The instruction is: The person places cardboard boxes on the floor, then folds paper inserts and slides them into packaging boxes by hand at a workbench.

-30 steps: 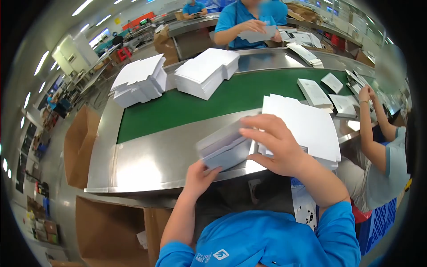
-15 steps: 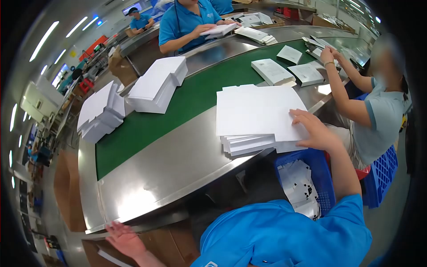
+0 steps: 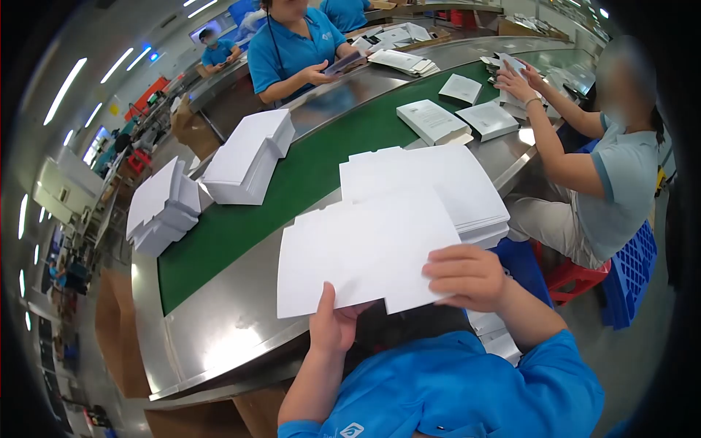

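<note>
A flat white carton blank with a notched edge is held up over the near side of the worktable. My left hand pinches its lower edge, thumb on top and fingers hidden beneath. At its right end my right hand is closed on the edge. Just behind the held piece, partly covered by it, lies a stack of similar white carton blanks on the table.
Two more stacks, a taller white stack and a smaller one, stand at left by the green belt. Small white boxes lie farther right. A co-worker sits at right, another person across. A blue crate is below.
A carton blank has come off the stack toward me, with my right hand on it. My left hand has moved right from the table's corner and gripped its near edge.
</note>
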A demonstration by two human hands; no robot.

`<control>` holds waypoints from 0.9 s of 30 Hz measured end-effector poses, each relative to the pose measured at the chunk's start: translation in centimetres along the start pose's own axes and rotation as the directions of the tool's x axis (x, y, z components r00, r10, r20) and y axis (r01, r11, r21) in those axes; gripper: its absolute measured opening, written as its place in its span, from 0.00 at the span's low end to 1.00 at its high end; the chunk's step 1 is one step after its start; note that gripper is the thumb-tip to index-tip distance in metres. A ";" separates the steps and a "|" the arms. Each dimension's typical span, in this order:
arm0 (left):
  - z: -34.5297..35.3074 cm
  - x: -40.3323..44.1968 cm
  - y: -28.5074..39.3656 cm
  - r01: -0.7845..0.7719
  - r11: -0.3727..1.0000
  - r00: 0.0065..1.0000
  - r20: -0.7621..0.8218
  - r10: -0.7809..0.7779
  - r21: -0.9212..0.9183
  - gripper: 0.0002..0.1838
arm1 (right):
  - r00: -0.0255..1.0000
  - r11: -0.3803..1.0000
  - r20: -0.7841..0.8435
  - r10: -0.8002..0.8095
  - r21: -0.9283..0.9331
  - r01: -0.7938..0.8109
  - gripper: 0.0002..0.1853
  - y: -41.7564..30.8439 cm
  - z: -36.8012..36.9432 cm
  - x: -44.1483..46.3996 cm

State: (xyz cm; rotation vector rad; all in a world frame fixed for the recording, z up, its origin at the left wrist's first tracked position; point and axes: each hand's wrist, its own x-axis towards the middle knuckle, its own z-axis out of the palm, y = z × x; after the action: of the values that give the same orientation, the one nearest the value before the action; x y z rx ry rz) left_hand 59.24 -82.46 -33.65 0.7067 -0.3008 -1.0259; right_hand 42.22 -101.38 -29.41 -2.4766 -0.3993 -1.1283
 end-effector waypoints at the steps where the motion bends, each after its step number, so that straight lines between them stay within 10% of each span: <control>1: 0.6 0.5 0.4 -0.052 0.999 0.997 -0.056 0.053 0.015 0.25 | 1.000 0.999 -0.013 0.011 0.049 -0.010 0.16 0.0 0.4 0.0; 11: 0.9 -0.8 1.2 -0.294 0.953 0.928 -0.215 0.304 0.076 0.23 | 0.915 0.832 -0.190 0.356 0.511 -0.218 0.08 1.6 3.7 1.2; 14: 0.4 -1.3 0.8 -0.394 0.895 0.865 -0.245 0.438 0.209 0.22 | 0.757 0.581 -0.173 0.631 0.751 -0.312 0.02 0.9 5.9 0.7; 16: -0.2 -1.5 0.7 -0.442 0.850 0.820 -0.254 0.513 0.287 0.22 | 0.486 -0.153 0.356 0.798 0.900 -0.408 0.02 0.6 6.5 0.1; 17: -0.6 -1.7 0.6 -0.473 0.822 0.810 -0.210 0.547 0.316 0.22 | 0.485 -0.159 0.363 0.796 0.898 -0.410 0.02 0.5 6.9 -0.1; 22: -1.4 -3.1 0.6 -0.397 0.652 0.861 0.015 0.509 0.646 0.22 | 0.840 0.729 -0.013 0.542 0.503 -0.463 0.03 -0.7 7.9 0.9; 24: -1.6 -3.5 0.4 -0.334 0.498 0.904 0.123 0.409 0.800 0.21 | 0.870 0.782 -0.031 0.492 0.454 -0.427 0.03 -0.6 7.9 1.1; 27: -5.8 -3.0 1.4 -0.459 0.703 0.888 0.297 0.350 0.544 0.21 | 0.867 0.780 -0.006 0.498 0.439 -0.446 0.03 -0.4 7.7 0.8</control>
State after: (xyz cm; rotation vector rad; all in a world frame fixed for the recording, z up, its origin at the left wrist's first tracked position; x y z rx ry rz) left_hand 61.82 -77.15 -36.77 1.0688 -0.9307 -0.5446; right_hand 47.60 -97.42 -33.34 -1.9501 0.0289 -0.8595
